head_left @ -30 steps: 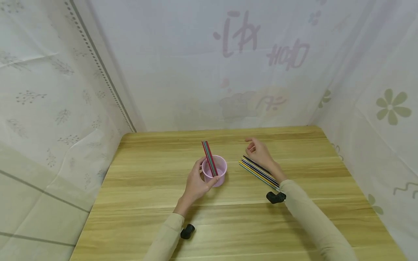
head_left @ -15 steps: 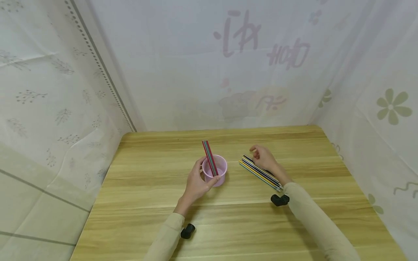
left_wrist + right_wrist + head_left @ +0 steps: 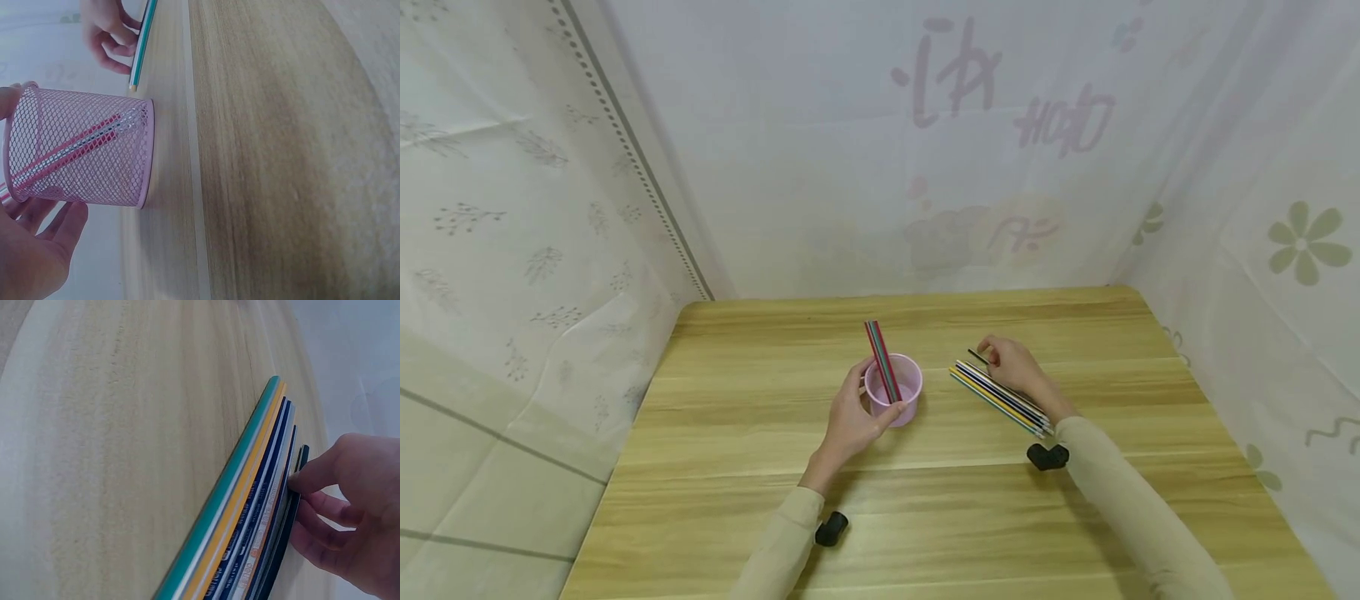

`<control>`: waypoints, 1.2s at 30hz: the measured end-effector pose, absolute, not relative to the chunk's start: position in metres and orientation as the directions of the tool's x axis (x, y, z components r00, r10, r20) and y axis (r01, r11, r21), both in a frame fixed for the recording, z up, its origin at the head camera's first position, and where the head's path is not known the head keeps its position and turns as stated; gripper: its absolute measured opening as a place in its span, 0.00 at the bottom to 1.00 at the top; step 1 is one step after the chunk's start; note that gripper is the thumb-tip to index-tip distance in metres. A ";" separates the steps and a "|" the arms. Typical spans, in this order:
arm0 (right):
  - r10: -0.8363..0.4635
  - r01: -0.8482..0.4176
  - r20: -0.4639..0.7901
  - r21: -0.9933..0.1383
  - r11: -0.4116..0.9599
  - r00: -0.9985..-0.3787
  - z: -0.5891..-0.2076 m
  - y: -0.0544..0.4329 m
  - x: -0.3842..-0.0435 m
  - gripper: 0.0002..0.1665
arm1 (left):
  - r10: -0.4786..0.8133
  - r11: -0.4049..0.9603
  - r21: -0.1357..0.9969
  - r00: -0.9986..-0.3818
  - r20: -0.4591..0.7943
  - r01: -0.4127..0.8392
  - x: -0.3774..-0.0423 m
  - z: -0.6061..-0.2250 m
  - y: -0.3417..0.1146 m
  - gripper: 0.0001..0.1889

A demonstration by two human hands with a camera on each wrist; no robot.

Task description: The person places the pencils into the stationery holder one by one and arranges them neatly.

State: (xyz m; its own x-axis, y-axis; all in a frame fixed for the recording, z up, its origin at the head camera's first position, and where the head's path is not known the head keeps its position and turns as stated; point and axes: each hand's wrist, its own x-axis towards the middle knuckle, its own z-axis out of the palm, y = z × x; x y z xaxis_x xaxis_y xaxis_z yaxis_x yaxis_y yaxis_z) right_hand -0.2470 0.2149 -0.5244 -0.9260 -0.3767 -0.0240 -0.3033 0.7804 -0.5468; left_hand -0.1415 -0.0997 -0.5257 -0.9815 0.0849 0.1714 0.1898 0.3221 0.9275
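Observation:
My left hand (image 3: pixel 850 421) grips a pink mesh pen cup (image 3: pixel 907 412), thumb at the near rim and fingers around its far left side. Several red and grey-green pencils (image 3: pixel 883 360) lean inside the cup, their ends above the rim; through the mesh (image 3: pixel 87 112) they show slanted. To the right, several pencils (image 3: pixel 234 515) in teal, yellow and dark blue lie side by side on the table. At the far side of this row my right hand (image 3: pixel 1017 367) pinches a black pencil (image 3: pixel 304 455) between thumb and fingers, its end poking past the fingertips.
The wood-grain table (image 3: pixel 737 375) has printed cloth hangings (image 3: pixel 820 167) behind it and at both sides. A black wrist camera (image 3: pixel 1048 457) sits below the right cuff, another black camera (image 3: pixel 831 529) by the left cuff.
My right hand has drawn back toward the right and down onto the pencil row. The black pencil has come slightly apart from the others. My left hand and the cup stay put.

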 end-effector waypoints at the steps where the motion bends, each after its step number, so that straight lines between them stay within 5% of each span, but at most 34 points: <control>1: -0.384 -0.312 -0.023 -0.538 0.783 -0.923 -0.524 0.215 -0.247 0.20 | 0.086 0.321 0.928 -0.982 0.171 0.189 -0.142 -0.526 -0.100 0.48; 9: -0.383 -0.316 -0.035 -0.500 0.806 -0.923 -0.516 0.209 -0.251 0.24 | 0.083 0.318 0.930 -0.983 0.166 0.184 -0.141 -0.526 -0.100 0.47; 18: -0.393 -0.416 0.157 -0.500 0.760 -0.906 -0.488 0.190 -0.259 0.27 | 0.083 0.307 0.933 -0.982 0.172 0.190 -0.141 -0.526 -0.100 0.47; 30: -0.358 -0.513 0.367 -0.621 0.592 -0.859 -0.434 0.158 -0.250 0.33 | 0.085 0.342 0.917 -0.979 0.187 0.205 -0.140 -0.524 -0.100 0.47; 36: -0.258 -0.485 0.412 -0.770 0.414 -0.874 -0.397 0.142 -0.234 0.31 | 0.082 0.334 0.919 -0.978 0.192 0.208 -0.140 -0.525 -0.100 0.47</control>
